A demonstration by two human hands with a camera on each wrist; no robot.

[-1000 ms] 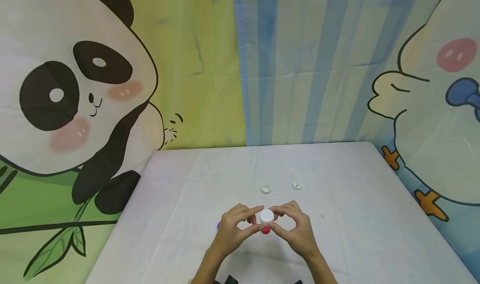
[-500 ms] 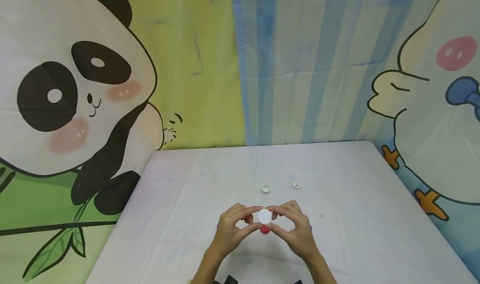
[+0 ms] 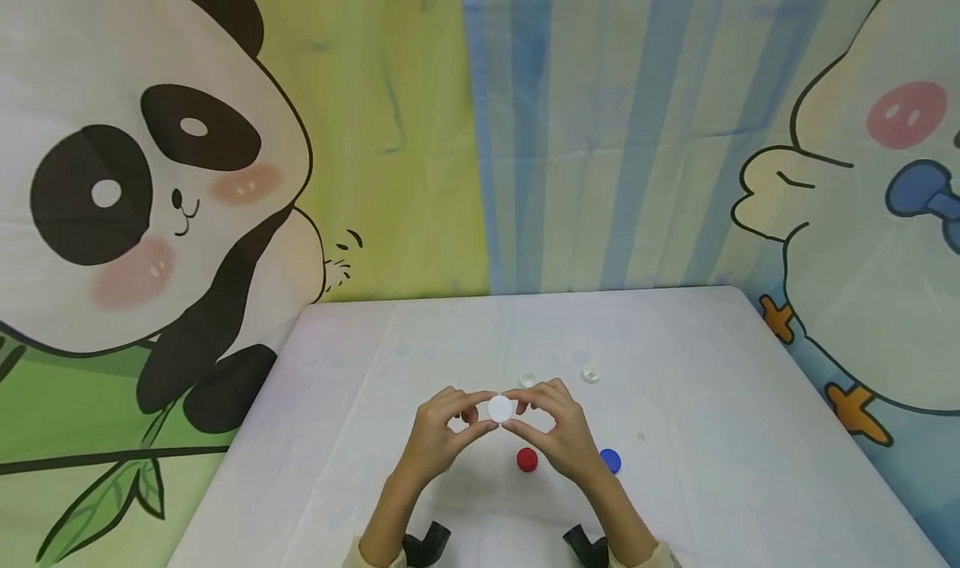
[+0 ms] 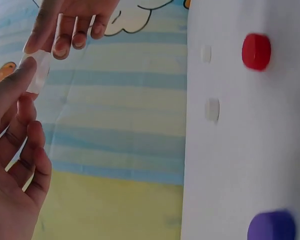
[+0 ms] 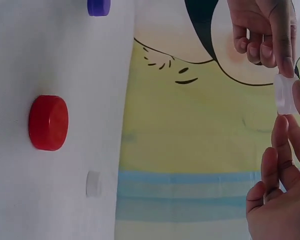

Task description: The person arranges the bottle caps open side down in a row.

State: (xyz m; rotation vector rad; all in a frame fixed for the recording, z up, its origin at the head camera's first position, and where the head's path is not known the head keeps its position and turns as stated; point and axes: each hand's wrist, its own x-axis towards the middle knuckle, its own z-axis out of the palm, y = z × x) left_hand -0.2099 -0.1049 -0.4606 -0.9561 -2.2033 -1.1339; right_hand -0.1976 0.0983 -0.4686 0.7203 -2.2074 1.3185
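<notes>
A small white round cap is held above the table between both hands, its flat face toward the head camera. My left hand pinches one edge between thumb and forefinger. On the opposite edge, my right hand pinches it the same way. From the side, in the left wrist view, the white cap looks like a short translucent cylinder. Below the hands a red cap lies on the table. By the right forearm lies a blue cap. A purple cap shows in the left wrist view, hidden in the head view.
Two small whitish round pieces lie beyond the hands: one piece partly behind the right fingers, the other piece farther right. The white-covered table meets a cartoon-printed curtain at its back edge.
Both hands have moved left and slightly up with the white cap between them. The red and blue caps now show more fully. The cap's face has turned toward the head camera.
</notes>
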